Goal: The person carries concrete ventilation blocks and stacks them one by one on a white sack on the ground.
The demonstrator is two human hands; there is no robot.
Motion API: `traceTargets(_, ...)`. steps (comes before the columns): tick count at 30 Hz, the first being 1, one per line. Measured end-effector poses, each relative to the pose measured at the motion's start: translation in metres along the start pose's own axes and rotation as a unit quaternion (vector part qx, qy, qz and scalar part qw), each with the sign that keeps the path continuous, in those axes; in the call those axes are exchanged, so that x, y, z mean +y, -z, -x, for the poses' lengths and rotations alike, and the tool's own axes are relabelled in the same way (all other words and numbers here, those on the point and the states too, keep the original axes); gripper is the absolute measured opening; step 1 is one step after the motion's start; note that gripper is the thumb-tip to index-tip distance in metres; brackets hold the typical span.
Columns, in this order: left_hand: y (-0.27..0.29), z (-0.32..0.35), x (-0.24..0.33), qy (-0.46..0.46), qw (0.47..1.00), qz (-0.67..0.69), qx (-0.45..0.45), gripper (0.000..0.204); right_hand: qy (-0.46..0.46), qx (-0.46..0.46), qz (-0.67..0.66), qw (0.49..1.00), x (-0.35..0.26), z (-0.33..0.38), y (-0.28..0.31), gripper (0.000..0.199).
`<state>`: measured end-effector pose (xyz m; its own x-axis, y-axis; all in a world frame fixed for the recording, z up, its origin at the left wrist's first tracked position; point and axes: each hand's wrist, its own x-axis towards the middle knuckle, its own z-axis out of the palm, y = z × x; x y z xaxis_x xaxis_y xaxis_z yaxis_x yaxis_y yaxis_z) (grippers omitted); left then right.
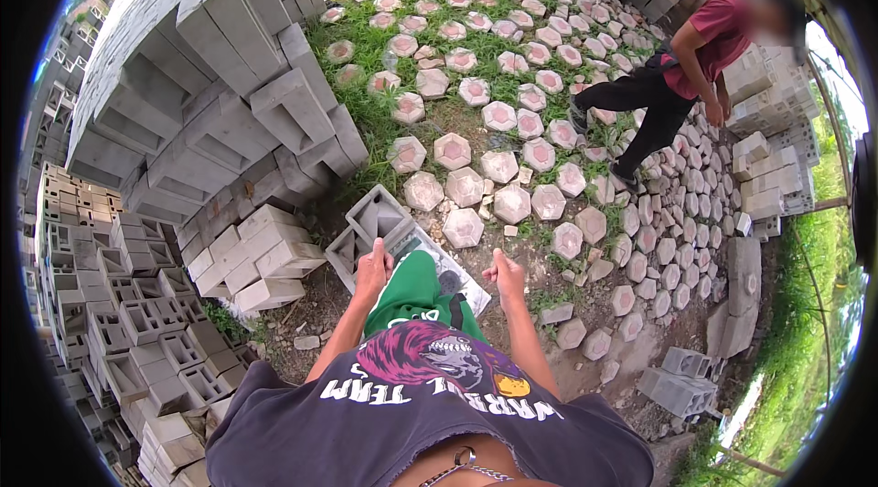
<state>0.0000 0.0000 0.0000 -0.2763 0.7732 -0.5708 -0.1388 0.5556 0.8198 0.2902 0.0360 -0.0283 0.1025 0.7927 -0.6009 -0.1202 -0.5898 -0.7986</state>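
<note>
My left hand (373, 267) is curled closed with its thumb pointing up, beside my green shorts (413, 290). It appears just in front of a grey hollow concrete block (382, 213); whether they touch I cannot tell. Another hollow block (342, 256) lies against that one. On the other side of the shorts, my right hand (506, 273) is closed in a loose fist over bare dirt. Nothing shows in either hand. Below, between the hands, a pale flat sheet or slab (466, 284) with dark marks lies on the ground.
Tall stacks of concrete blocks (206, 75) rise at the left. Hexagonal pavers (465, 186) cover the grassy ground ahead and to the right. A person in a red shirt (712, 39) walks at the far right. Blocks (679, 388) sit at the lower right.
</note>
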Motion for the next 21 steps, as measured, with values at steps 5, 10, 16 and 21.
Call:
traceTargets(5, -0.022, -0.055, 0.047, -0.014, 1.0, 0.025, 0.012, 0.055, 0.021, -0.029, 0.031, 0.999, -0.048, -0.072, -0.017, 0.045)
traceTargets(10, -0.055, -0.134, 0.097, 0.029, 0.996, 0.088, 0.008, 0.042, 0.02, -0.052, 0.046, 0.997, -0.104, -0.144, -0.047, 0.047)
traceTargets(16, -0.099, -0.232, 0.214, 0.047, 0.978, 0.169, -0.115, 0.028, 0.047, -0.035, 0.048, 0.997, -0.206, -0.24, -0.078, 0.039)
traceTargets(21, -0.121, -0.301, 0.31, 0.02, 0.967, 0.198, -0.158, 0.02, 0.061, -0.019, -0.018, 0.998, -0.29, -0.289, -0.099, 0.028)
